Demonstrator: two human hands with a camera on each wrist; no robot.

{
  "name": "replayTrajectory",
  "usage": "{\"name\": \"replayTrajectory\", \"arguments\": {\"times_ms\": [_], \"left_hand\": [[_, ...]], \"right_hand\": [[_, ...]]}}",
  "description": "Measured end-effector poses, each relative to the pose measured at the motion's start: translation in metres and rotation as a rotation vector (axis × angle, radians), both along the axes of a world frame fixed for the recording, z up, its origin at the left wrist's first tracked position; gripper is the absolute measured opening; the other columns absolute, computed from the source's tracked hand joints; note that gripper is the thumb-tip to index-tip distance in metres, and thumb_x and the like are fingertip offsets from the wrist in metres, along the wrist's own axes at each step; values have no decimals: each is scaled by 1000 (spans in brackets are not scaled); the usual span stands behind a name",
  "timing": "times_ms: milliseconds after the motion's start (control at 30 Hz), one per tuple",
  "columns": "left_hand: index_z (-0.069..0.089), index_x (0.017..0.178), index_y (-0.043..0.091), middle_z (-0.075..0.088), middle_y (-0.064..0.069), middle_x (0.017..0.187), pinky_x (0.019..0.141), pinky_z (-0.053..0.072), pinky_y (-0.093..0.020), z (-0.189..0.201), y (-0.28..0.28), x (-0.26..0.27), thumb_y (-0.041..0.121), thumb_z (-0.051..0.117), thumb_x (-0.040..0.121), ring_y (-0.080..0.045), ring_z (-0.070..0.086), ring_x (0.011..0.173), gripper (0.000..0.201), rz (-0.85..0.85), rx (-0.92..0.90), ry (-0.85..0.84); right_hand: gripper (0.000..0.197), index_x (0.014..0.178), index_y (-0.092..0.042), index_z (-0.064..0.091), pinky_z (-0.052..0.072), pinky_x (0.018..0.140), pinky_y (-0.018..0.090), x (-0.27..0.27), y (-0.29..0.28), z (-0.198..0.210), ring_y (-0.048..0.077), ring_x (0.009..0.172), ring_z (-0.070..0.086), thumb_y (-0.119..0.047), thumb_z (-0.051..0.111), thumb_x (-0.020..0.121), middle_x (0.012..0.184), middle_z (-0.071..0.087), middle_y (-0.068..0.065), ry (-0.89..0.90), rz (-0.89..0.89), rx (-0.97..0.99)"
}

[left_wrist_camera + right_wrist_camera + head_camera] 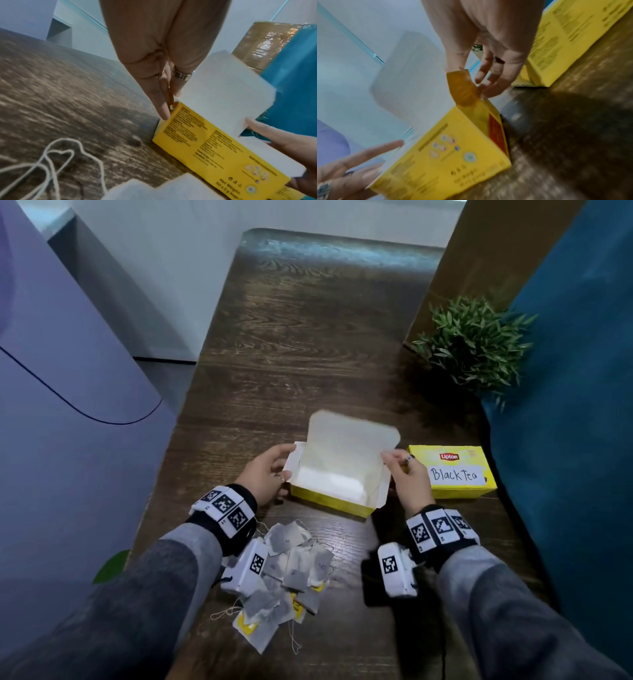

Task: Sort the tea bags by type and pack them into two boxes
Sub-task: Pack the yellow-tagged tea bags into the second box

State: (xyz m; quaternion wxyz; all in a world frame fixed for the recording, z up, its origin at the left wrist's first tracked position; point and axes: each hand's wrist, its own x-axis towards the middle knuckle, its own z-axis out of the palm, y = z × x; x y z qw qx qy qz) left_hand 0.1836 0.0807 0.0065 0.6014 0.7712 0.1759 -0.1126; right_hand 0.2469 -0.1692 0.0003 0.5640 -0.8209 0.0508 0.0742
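An open yellow tea box (329, 501) stands on the dark wooden table (291, 354), its white-lined lid (349, 440) raised and its inside looking empty. My left hand (270, 470) holds the box's left end flap, fingers behind it and thumb in front; the left wrist view shows those fingers (163, 105) on the yellow box (205, 142). My right hand (409, 477) pinches the right end flap (462, 83) of the box (453, 155). A closed yellow box labelled "Black Tea" (455, 474) sits just right of it. A pile of tea bags (291, 570) lies near me.
A small green plant (476, 344) stands at the table's right side, behind the closed box. A blue upholstered surface (575, 405) borders the right edge and a pale purple one (51, 371) the left. A brown cardboard box (479, 251) stands at the far right.
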Motion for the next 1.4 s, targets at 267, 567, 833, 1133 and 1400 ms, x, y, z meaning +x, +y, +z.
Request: {"name": "replayTrajectory", "arguments": {"times_ms": [267, 567, 833, 1133, 1400], "left_hand": [[55, 102, 14, 59, -3, 96, 69, 43, -18, 18, 16, -19, 22, 61, 87, -16, 58, 85, 17, 16, 281, 33], [41, 138, 23, 45, 4, 141, 101, 39, -28, 0, -7, -43, 23, 78, 72, -16, 43, 129, 76, -737, 439, 256], [54, 93, 20, 61, -2, 97, 76, 47, -32, 2, -1, -41, 22, 72, 76, -20, 57, 94, 24, -669, 469, 199], [53, 80, 17, 60, 4, 70, 51, 48, -22, 61, -29, 0, 16, 70, 81, -9, 55, 58, 17, -253, 93, -113], [46, 132, 25, 57, -3, 118, 74, 48, -27, 45, -63, 22, 19, 63, 87, -15, 56, 71, 48, -575, 266, 189]], "right_hand": [[37, 60, -20, 39, 30, 67, 28, 22, 2, 4, 14, 60, 40, -28, 47, 96, 61, 43, -3, 31, 93, -300], [33, 65, -19, 40, 37, 72, 33, 19, 0, -5, 25, 74, 49, -29, 46, 95, 65, 48, 0, 93, 90, -283], [30, 74, -6, 44, 36, 70, 35, 7, -7, -1, 24, 72, 46, -27, 46, 96, 73, 51, 11, 66, 123, -249], [32, 78, -1, 45, 37, 71, 34, -10, -22, -3, 23, 71, 48, -28, 47, 95, 75, 53, 17, 75, 132, -192], [26, 78, -7, 50, 38, 72, 32, -10, -18, 2, 18, 77, 51, -26, 47, 96, 80, 60, 7, 52, 174, -219]]}}
